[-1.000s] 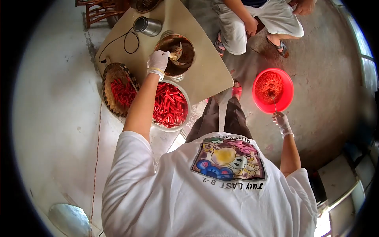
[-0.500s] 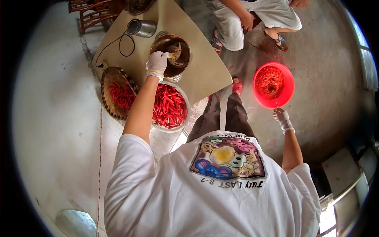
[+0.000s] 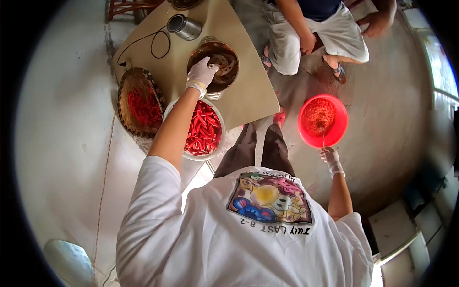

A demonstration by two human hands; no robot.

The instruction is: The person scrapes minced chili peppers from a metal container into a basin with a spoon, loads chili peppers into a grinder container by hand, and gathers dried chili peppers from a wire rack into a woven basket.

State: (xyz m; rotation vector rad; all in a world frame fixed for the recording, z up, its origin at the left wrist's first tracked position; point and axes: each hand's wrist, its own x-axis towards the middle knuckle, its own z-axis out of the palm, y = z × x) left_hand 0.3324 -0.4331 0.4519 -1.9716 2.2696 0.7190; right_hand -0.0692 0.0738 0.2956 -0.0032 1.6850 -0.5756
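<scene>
My left hand (image 3: 202,75), in a whitish glove, reaches into a brown-stained pot (image 3: 231,82) on the table. Its fingers are closed at pale, yellowish pieces (image 3: 222,63); what exactly they hold is unclear. Whole red chillies (image 3: 203,126) fill a pale round basin (image 3: 221,138) below that forearm. On the far side, my gloved right hand (image 3: 331,159) grips the thin metal handle (image 3: 323,139) of a utensil whose lower end is buried in chopped red chilli (image 3: 319,117). This chilli lies in a bright pink-red bucket (image 3: 340,124) on the floor.
A metal cup-like appliance (image 3: 185,27) with a black cord stands on the beige table (image 3: 251,91). A woven basket (image 3: 125,98) with more red chillies sits at the table's left edge. Across from me, a seated person (image 3: 303,38) in light shorts rests near the bucket.
The whole view has shifted, so the bucket and my right hand appear lower and further left. My left hand stays at the pot, and the right keeps hold of the handle.
</scene>
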